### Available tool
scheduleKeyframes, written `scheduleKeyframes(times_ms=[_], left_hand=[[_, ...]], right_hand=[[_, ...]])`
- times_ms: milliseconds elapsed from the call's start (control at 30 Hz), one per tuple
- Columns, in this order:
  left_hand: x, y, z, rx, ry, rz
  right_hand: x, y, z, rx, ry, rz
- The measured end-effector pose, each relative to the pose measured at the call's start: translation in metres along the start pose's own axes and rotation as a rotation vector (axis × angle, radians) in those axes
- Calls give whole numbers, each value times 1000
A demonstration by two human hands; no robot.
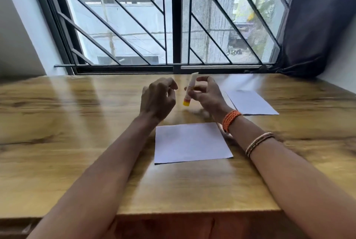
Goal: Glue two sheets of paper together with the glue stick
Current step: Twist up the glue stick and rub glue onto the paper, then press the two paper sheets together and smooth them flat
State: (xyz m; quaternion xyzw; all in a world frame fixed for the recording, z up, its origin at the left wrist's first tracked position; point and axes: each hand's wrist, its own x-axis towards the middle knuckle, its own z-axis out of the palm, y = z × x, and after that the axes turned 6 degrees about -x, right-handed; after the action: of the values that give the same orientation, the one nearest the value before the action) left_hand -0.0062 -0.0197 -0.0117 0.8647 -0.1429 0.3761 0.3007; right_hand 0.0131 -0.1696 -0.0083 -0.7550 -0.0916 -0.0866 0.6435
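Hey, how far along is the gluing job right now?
Early stage. Done: the glue stick is picked up, in the grip of the right hand. In hand: the left hand hovers beside it, touching nothing. Left: the near sheet and the far sheet lie apart, unjoined.

Table [77, 123]: wood-grain top, yellowish brown, smooth, semi-glossy, with streaks of window glare. Front edge looks darker, reddish wood. Near sheet [190, 142]: white paper, matt, flat, smooth. Far sheet [250, 102]: same matt white paper. Glue stick [189, 89]: smooth plastic-looking tube, white body, yellow end with an orange band, slight sheen; blurred. Window frame [176, 19]: dark metal, matt. Grille bars [134, 21]: dark painted metal, smooth. Glass dusty, hazy. Curtain [317, 23]: dark blue-grey cloth, matt, soft folds. Wall [17, 36]: pale, matt paint. Wrist band [230, 119]: orange woven thread, rough-textured. Bangles [259, 141]: thin, metallic-looking, slightly shiny.
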Motion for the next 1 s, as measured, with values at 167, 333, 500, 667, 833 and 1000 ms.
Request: scheduleKeyframes(times_ms=[167, 333, 500, 667, 833, 1000], left_hand=[[1, -3, -2, -17, 91, -78], [0, -2, -7, -38, 251, -95], [-2, 8, -12, -79, 303, -20], [-7, 17, -10, -136, 190, 119], [-19, 38, -2, -91, 10, 276], [-9, 68, 30, 30, -260, 349]], right_hand=[[-1, 5, 6, -129, -83, -69], [0, 8, 7, -157, -107, -88], [-4, 5, 7, -195, -128, -102], [-5, -3, -2, -536, 2, -173], [5, 6, -51, -859, 323, -166], [20, 23, -115, -902, 580, 72]])
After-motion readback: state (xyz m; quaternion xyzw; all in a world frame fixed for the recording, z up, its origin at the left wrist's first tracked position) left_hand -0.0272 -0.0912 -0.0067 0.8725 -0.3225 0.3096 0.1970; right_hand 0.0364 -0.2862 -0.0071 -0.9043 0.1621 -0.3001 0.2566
